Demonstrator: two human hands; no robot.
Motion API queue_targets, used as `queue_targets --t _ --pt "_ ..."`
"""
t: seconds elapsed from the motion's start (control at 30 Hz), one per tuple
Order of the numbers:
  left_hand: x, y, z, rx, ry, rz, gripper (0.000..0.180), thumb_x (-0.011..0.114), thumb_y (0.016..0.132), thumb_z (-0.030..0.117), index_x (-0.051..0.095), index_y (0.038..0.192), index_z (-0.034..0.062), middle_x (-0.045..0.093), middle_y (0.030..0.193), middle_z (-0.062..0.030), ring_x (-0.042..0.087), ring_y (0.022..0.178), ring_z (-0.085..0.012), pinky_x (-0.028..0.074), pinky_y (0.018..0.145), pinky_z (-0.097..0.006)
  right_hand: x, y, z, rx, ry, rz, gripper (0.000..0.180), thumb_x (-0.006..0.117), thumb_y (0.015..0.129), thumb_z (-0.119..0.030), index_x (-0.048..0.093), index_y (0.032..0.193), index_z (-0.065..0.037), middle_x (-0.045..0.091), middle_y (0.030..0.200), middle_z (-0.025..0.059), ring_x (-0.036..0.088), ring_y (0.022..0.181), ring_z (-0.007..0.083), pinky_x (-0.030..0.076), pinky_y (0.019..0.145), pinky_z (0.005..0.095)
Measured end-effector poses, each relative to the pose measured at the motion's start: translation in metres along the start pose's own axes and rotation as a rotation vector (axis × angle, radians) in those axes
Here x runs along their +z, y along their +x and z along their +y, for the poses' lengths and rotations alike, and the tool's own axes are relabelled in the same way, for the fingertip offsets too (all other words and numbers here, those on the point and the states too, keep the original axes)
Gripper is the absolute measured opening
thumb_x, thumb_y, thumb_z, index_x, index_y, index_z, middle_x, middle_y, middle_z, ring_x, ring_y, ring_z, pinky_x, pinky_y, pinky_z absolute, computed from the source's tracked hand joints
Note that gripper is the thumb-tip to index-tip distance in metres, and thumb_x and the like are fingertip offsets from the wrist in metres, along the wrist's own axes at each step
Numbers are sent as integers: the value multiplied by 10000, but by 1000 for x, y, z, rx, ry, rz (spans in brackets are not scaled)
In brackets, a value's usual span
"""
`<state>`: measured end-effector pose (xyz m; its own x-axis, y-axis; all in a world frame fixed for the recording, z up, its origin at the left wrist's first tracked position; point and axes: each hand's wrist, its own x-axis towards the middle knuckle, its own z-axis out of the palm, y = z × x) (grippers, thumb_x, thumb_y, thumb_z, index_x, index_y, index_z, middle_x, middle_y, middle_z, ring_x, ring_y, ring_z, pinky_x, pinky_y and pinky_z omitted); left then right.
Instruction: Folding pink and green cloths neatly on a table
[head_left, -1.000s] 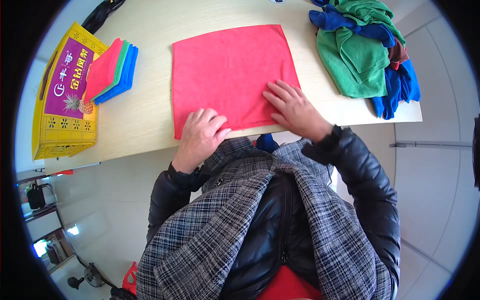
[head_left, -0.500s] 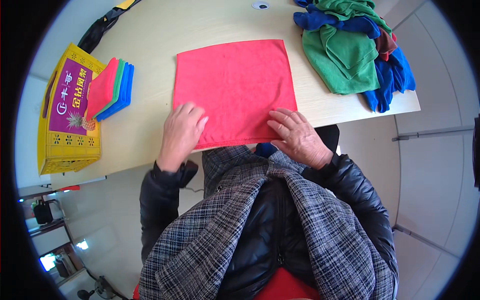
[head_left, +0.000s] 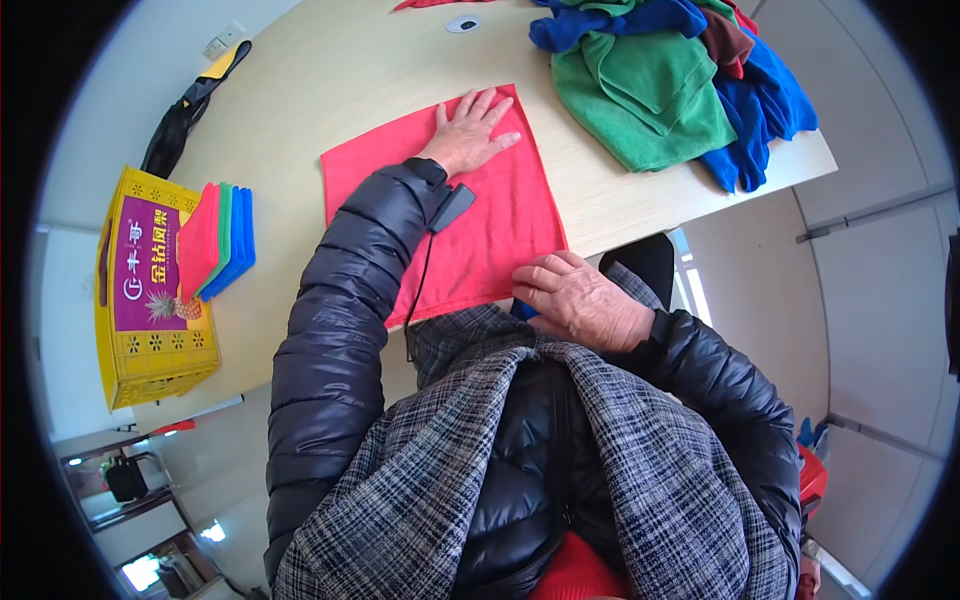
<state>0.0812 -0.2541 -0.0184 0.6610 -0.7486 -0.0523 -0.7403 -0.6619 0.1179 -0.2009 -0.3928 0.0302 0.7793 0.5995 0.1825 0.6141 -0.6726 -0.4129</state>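
Observation:
A red cloth (head_left: 450, 240) lies spread on the table, its near edge reaching the table's front edge by my lap. My left hand (head_left: 468, 135) rests palm down near its far right corner, fingers spread, with the sleeve covering the cloth's left part. At the near right corner, my right hand (head_left: 580, 300) has its fingers bent over the cloth's edge and the thumb low beside it, closed on that corner. Small creases run across the cloth between my hands.
A heap of green, blue and brown cloths (head_left: 650, 100) lies at the far right. On the left, a yellow box (head_left: 160, 365) stands beside folded red, green and blue cloths (head_left: 215, 240). A black and yellow item (head_left: 185, 120) and a round white piece (head_left: 462, 24) lie farther back.
My left hand has moved from the cloth's near left side up to its far right corner. My right hand has slid toward the near corner. The whole view has shifted a little.

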Motion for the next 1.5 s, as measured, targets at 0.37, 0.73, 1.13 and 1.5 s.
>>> queue_targets --t 0.37,0.73,1.13,1.5 --pt "4 31 -17 -61 37 51 821 344 982 719 207 1626 229 136 1701 -75 94 1564 -332 85 1190 -692 4 16 15 103 2 245 309 694 878 -159 638 1140 -4 635 1114 138 603 1021 323 510 894 411" --pt "-29 -54 -32 -76 -40 10 761 410 1008 635 234 1617 215 157 1692 -121 122 1559 -355 136 1210 -624 7 47 16 104 -184 393 279 708 864 -175 657 1090 -19 630 1060 139 600 992 326 513 875 416" --pt "-20 -311 -44 -431 111 122 659 532 1004 484 391 1551 144 292 1638 -154 249 1522 -340 193 1213 -594 7 57 25 241 -72 155 465 669 920 -241 576 1325 -32 569 1330 160 514 1260 343 419 1078 448" --pt "11 -277 30 -275 -22 268 657 556 987 483 436 1535 142 310 1637 -136 251 1525 -318 138 1239 -553 42 53 23 319 -342 107 659 572 994 -378 377 1546 -77 360 1594 152 274 1506 360 220 1220 525"
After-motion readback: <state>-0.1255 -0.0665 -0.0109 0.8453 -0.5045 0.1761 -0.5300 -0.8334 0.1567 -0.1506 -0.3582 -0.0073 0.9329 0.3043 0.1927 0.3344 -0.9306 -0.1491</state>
